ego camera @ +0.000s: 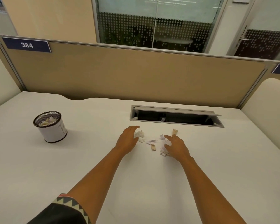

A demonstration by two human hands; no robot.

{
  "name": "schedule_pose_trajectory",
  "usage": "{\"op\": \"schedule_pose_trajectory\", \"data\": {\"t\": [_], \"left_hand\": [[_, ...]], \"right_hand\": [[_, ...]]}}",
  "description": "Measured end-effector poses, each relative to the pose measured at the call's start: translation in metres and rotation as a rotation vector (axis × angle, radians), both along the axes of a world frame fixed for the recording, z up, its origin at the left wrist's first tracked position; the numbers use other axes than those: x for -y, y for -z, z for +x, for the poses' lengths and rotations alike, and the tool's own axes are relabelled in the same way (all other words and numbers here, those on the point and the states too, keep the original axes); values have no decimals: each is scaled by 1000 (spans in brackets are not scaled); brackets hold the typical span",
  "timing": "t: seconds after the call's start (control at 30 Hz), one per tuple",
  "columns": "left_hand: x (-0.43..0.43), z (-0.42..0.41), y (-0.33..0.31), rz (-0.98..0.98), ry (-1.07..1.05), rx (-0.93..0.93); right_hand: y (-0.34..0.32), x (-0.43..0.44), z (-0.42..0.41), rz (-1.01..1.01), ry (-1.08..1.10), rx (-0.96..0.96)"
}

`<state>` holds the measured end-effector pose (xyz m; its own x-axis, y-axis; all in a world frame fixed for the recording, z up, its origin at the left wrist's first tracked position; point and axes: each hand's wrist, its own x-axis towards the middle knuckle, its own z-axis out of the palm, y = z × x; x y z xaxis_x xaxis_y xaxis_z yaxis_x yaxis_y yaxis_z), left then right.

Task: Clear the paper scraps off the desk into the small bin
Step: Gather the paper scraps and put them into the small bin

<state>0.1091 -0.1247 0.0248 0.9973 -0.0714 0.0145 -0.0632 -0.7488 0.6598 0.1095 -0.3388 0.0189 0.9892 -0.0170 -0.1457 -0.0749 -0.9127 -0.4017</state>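
- Paper scraps are lying in a loose scatter on the white counter at centre frame, just below the open cable hatch.
- The left hand is cupping beside a white crumpled wad; fingers are spread and curved, not clamped on anything.
- The right hand is lying flat over the white pieces at the right of the scatter, fingers apart; whether any piece is pinned under the palm cannot be told.
- A tan scrap is sitting apart at the upper right of the group, near the hatch edge; another tan bit is lying between the hands.
- The small bin is standing at left of frame, well apart from the scatter, already holding crumpled paper.
- Handling judgement: scraps are looking very light, soft and crushable, not fragile; flat bits are likely sliding on the smooth counter rather than lifting.
- Suggested hold: sweeping both hands inward to bunch the pile, then scooping from beneath the edges; the wad is taking a simple pinch.
- Risk: the tan scrap could be getting nudged into the hatch.
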Motion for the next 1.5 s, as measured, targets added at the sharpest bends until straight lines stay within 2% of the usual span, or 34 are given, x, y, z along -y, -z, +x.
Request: {"op": "schedule_pose_trajectory", "data": {"t": [0.1,0.23,0.3,0.47,0.7,0.83,0.97,1.2,1.33,1.4,1.5], "left_hand": [[10,11,5,26,41,-41],[16,20,15,158,98,-54],[17,20,20,164,82,-33],[19,13,24,-14,-52,13],[17,0,20,-336,-322,31],[17,-8,18,-476,-367,-14],[17,-16,16,-558,-392,-52],[13,-25,12,-562,-406,-58],[12,-27,7,-534,-413,-43],[12,-28,5,-538,-416,-45],[12,-29,3,-527,-417,-51]], "right_hand": [[7,4,2,-3,-50,-7],[10,6,6,47,-20,83],[11,6,8,85,3,100],[11,8,10,240,92,152],[5,20,3,582,429,223],[6,16,-8,621,471,318],[9,7,-22,535,388,336],[15,-14,-48,231,-49,163],[22,-20,-61,361,-11,44],[23,-21,-66,418,-9,58],[24,-19,-74,386,-59,135]]}}
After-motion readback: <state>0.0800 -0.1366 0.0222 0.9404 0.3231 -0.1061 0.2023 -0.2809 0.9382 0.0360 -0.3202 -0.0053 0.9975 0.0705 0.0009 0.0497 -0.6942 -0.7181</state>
